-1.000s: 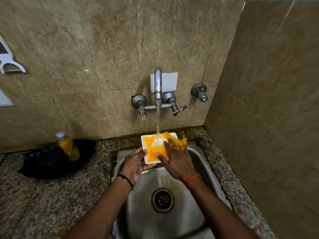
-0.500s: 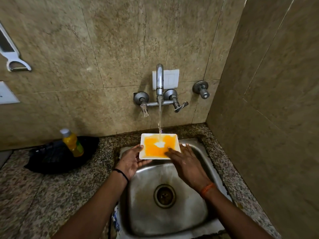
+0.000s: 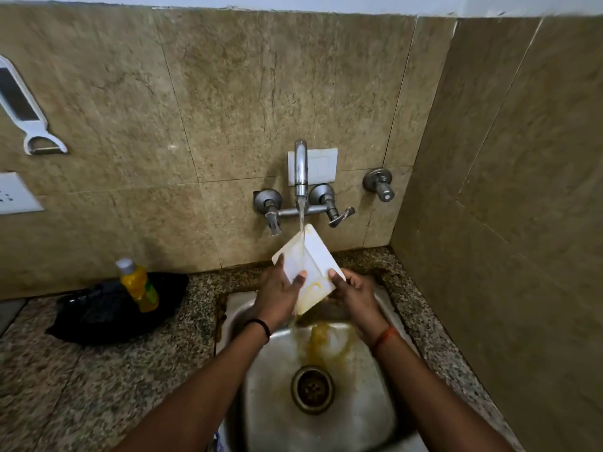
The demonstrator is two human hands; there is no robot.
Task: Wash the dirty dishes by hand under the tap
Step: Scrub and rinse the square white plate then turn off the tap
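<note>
A square white plate [image 3: 315, 256] is tilted steeply up under the running tap [image 3: 300, 168], one corner pointing at the spout. Only a faint orange smear stays near its lower edge. My left hand [image 3: 277, 288] grips the plate's left edge, thumb across its face. My right hand [image 3: 354, 293] holds the lower right edge with the thumb on the rim. Water runs down the plate, and orange liquid streams from its lower corner into the steel sink [image 3: 375, 402] toward the drain [image 3: 312, 388].
A bottle of yellow-orange liquid [image 3: 138, 285] stands on a black bag [image 3: 98, 318] on the granite counter [image 3: 65, 386], left of the sink. Tap handles [image 3: 339, 213] stick out from the tiled wall. A white peeler [image 3: 29, 119] hangs at far left. A wall closes the right side.
The plate was flat and covered in orange under the stream; now it is tipped up on edge and mostly rinsed white. My right hand went from rubbing its face to holding its edge.
</note>
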